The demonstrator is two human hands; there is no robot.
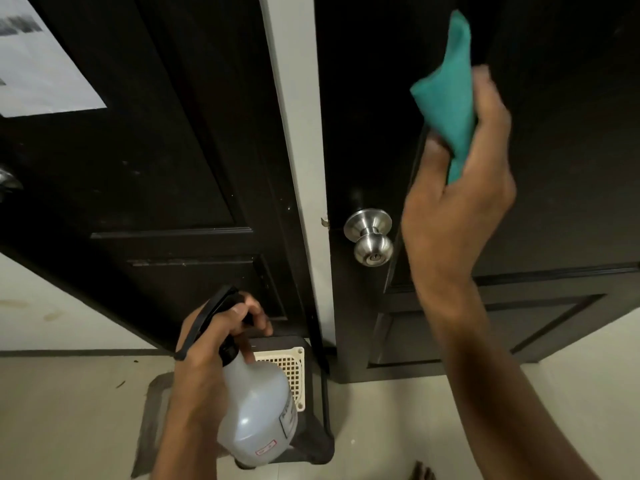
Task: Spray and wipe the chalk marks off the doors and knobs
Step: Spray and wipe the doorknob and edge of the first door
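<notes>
Two dark brown panelled doors face me, with a white frame post (301, 140) between them. My right hand (460, 199) grips a folded teal cloth (450, 98) and holds it up against the right door (561, 140), above and right of its steel knob (370, 237). My left hand (211, 337) is low and holds a translucent grey spray bottle (258, 414) by its black trigger head, nozzle towards the left door (138, 161). That door's knob (8, 181) shows only at the far left edge. No chalk marks stand out on either door.
A white printed sheet (41, 74) is stuck to the left door at top left. On the pale tiled floor (69, 410) below the post stands a black box with a cream grille (294, 368), next to a grey mat (152, 420). Toes (422, 472) show at the bottom edge.
</notes>
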